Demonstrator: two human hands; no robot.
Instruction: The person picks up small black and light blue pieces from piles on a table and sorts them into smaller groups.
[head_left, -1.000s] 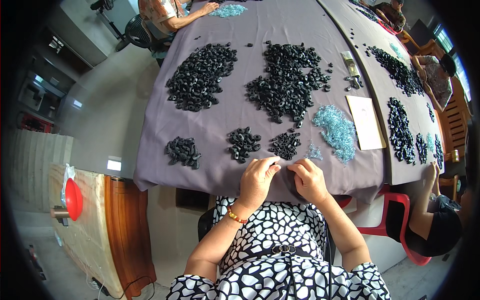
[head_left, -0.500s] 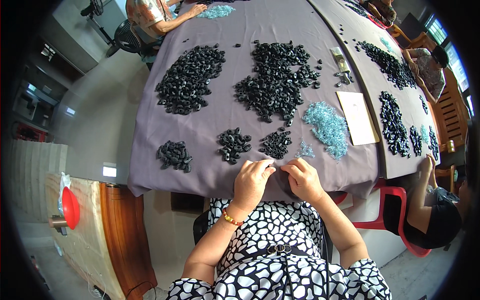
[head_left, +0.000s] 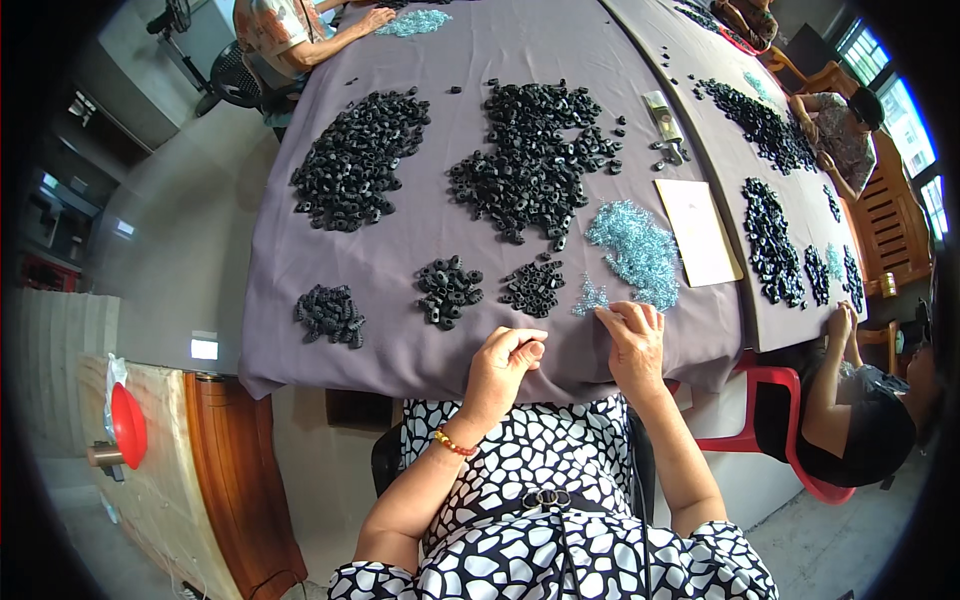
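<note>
My left hand (head_left: 503,368) is closed near the front edge of the cloth-covered table, thumb against curled fingers; anything inside is hidden. My right hand (head_left: 637,347) reaches forward with bent, bunched fingers, its fingertips at the near side of a small heap of light-blue clear pieces (head_left: 590,296). What those fingertips pinch is too small to see. Beyond it spreads a bigger heap of the same blue pieces (head_left: 640,250). Ahead of my left hand lie a small pile of black hollow plastic parts (head_left: 533,289) and another black pile (head_left: 449,291). Ribbed-looking black parts (head_left: 330,317) sit farther left.
Two large heaps of black parts, a left one (head_left: 352,160) and a middle one (head_left: 535,150), cover the table beyond. A pale card (head_left: 697,232) and a flat packet (head_left: 662,117) lie right. Other people sit around, one on a red chair (head_left: 790,420).
My right hand has moved away from my left, to the right and forward onto the small blue heap. My left hand stays near the table edge. The whole view has shifted slightly.
</note>
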